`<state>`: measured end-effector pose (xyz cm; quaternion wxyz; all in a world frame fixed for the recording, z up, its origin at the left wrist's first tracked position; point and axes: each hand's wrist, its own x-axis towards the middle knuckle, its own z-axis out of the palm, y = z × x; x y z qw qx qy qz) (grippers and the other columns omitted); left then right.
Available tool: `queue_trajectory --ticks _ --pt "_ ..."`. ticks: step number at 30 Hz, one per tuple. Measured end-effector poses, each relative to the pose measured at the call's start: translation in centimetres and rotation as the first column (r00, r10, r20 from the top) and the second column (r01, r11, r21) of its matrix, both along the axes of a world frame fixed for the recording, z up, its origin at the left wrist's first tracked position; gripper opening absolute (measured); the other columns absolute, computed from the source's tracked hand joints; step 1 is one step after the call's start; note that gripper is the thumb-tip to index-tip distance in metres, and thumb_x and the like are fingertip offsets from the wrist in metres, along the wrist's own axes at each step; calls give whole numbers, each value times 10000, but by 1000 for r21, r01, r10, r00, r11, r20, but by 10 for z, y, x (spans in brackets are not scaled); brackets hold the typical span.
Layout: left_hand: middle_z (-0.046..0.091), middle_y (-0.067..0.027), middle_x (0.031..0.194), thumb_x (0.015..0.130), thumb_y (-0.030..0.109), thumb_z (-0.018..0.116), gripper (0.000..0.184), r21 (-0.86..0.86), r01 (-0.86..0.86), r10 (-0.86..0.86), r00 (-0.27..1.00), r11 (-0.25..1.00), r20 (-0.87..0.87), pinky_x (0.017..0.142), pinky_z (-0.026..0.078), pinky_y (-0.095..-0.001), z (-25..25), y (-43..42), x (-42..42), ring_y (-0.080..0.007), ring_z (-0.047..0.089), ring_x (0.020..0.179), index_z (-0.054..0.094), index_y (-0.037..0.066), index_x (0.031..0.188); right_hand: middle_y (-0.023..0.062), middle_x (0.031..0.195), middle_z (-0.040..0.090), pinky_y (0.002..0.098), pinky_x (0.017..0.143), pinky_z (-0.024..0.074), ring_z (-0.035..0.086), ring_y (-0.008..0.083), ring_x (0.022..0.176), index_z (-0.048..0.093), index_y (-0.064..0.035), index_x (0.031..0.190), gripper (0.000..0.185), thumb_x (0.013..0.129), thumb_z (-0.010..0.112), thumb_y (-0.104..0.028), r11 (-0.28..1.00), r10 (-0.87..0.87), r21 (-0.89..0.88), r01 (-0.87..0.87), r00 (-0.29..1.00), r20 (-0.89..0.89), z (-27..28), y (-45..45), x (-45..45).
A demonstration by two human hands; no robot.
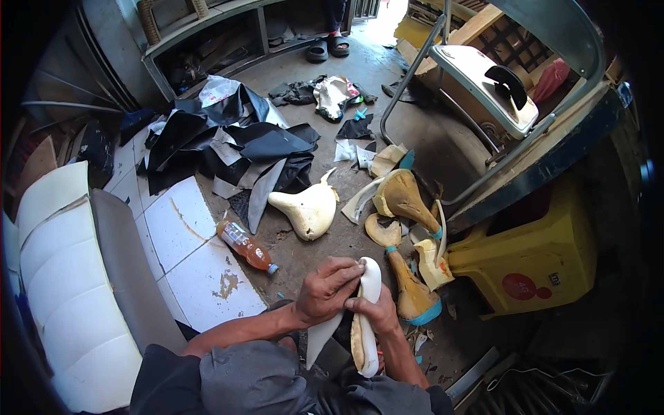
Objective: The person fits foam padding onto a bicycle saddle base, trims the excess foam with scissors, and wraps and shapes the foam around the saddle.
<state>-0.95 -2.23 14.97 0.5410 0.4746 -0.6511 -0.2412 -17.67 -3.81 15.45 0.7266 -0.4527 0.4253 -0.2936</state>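
White foam piece (370,277), long and narrow with a tan underside, is located in both hands, above the lap, upright with a slight tilt. Left hand (328,289): closed, fingertips pinching the upper end. Right hand (377,311): wrapped around the right side, thumb pressed on the face below the left fingers. Pale pointed strip (322,339): hanging just left of the piece, beneath the left hand.

Beyond the grip, slightly left: cream saddle-shaped pad (308,209) on the floor. Farther left: bottle (247,247) with blue cap, on its side; past it, heaped black sheets (266,144). Near the grip on the right: tan saddle-shaped form (409,285); a yellow plastic stool (536,259) stands farther right. Well beyond: a person's feet in dark sandals (339,47).
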Motion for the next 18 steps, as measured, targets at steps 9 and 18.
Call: queue_trajectory --ticks 9,18 --pt "481 -212 1316 916 48 641 364 269 322 -352 934 908 67 1013 449 -403 13 -7 24 -342 532 1219 651 67 1279 45 1070 615 303 840 497 608 140 959 536 3 1283 643 739 765 -253 999 -30 43 23 985 172 -14 7 7" --pt "494 -224 1394 694 324 898 747 373 419 -461 887 828 25 1088 397 -461 10 -24 6 -392 514 1281 550 19 1281 74 1236 576 363 953 493 562 181 1119 325 -82 1483 835 839 830 -250 986 -144 -52 156 973 182 -63 11 8"
